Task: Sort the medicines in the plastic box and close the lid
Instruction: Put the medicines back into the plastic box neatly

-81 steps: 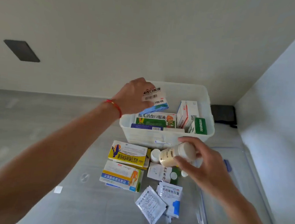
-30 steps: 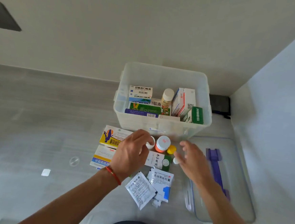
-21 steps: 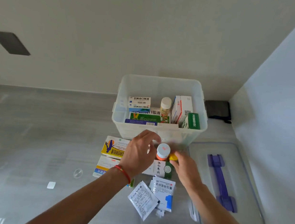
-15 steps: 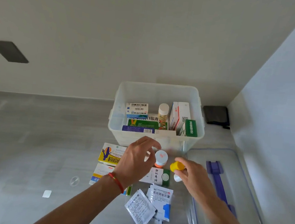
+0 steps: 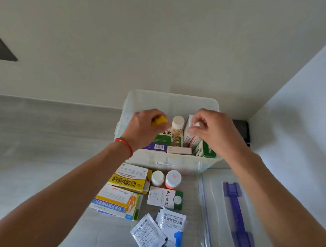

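Note:
The clear plastic box (image 5: 171, 99) stands open against the back wall, holding several medicine boxes and an upright white-capped bottle (image 5: 177, 124). My left hand (image 5: 146, 129) hovers over the box's left side, fingers closed on a small yellow item (image 5: 159, 121). My right hand (image 5: 214, 133) is over the right side, pinching a small white item (image 5: 196, 125). In front of the box lie a white bottle (image 5: 157, 177), an orange bottle (image 5: 173, 179), a yellow box (image 5: 130, 180), a blue-striped box (image 5: 116, 203), a white-green box (image 5: 165, 198) and two sachets (image 5: 149, 237).
The clear lid (image 5: 215, 215) with a purple handle (image 5: 236, 211) lies flat to the right of the loose medicines. A black object (image 5: 240, 129) sits behind the box in the corner. The side wall is close on the right.
Both hands have risen from the loose medicines on the table to above the box. The yellow item, earlier at my right fingers, is now in my left hand.

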`<state>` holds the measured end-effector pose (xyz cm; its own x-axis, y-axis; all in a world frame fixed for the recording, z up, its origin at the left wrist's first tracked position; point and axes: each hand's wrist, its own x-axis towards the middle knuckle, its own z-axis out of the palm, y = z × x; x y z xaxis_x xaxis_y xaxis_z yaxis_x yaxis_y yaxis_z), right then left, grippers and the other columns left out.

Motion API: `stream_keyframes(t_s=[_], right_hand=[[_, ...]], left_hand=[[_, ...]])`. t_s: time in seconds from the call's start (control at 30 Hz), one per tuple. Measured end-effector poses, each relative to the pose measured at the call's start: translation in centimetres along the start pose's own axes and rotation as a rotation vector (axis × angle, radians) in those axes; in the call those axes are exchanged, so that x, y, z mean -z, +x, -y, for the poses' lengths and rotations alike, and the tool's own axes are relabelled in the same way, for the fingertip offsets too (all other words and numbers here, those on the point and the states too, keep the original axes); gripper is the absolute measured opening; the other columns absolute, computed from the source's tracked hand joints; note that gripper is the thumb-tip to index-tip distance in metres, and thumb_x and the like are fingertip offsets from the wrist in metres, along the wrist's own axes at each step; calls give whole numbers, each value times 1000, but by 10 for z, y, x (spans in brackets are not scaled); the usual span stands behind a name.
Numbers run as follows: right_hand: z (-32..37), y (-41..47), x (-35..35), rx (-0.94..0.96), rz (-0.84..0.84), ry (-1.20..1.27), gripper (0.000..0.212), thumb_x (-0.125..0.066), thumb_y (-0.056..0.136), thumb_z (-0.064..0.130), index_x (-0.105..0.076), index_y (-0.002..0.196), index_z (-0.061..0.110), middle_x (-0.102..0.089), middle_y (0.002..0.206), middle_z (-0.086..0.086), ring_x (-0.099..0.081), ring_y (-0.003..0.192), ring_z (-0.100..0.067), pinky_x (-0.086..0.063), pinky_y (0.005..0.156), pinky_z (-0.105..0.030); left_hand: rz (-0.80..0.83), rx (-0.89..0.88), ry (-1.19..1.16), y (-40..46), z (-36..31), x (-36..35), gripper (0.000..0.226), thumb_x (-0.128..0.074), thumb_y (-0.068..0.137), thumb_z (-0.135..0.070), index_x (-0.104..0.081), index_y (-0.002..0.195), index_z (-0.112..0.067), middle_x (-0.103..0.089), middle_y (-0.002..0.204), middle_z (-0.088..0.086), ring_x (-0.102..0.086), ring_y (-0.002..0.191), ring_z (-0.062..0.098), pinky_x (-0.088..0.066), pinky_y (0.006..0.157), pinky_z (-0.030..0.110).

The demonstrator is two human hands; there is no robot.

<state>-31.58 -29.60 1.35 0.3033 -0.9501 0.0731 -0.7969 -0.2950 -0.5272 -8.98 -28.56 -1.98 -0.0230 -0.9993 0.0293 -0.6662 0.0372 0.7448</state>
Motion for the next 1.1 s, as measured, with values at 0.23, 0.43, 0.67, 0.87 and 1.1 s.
stream_keyframes(t_s=[0.23, 0.43, 0.67, 0.87, 1.1], right_hand=[[-26, 60, -70, 243, 443, -546, 13, -74, 91, 24, -68, 98, 15, -70, 103, -4, -62, 85, -20, -45, 69, -32], [-31, 70, -81, 348, 726, -828, 10, -57, 98, 15, -64, 94, 8, -67, 95, -11, -68, 91, -31, -51, 71, -34], [-27, 63, -75, 293, 676, -731, 18, -56, 99, 14, -69, 110, 8, -64, 118, -19, -64, 101, -34, -54, 91, -42], [-35, 50, -35, 84, 192, -233, 27, -55, 101, 10, -78, 113, 19, -76, 115, -3, -68, 103, -22, -52, 86, -36], [-39, 15, -34, -1, -82, -69, 30, -54, 97, 0, -80, 101, 15, -78, 103, 2, -68, 99, -18, -53, 87, -35]], left_hand=[[-62, 54, 15, 7, 32, -16, 27, -71, 88, -38, -67, 107, -19, -72, 97, 2, -66, 89, 18, -57, 74, 29], [-71, 15, 34, 8, 37, -18, 29, -69, 89, -40, -66, 110, -20, -71, 98, 1, -64, 90, 20, -57, 77, 34], [-39, 0, 50, 7, 34, -19, 28, -69, 90, -39, -65, 109, -19, -70, 99, 2, -63, 93, 22, -57, 78, 37], [131, 80, -13, 17, 28, -17, 23, -72, 88, -31, -64, 106, -20, -70, 104, 3, -64, 94, 22, -53, 81, 33], [379, 142, 267, 56, 6, -72, 33, -72, 87, -20, -62, 118, -15, -64, 114, 7, -60, 98, 22, -48, 77, 29]])
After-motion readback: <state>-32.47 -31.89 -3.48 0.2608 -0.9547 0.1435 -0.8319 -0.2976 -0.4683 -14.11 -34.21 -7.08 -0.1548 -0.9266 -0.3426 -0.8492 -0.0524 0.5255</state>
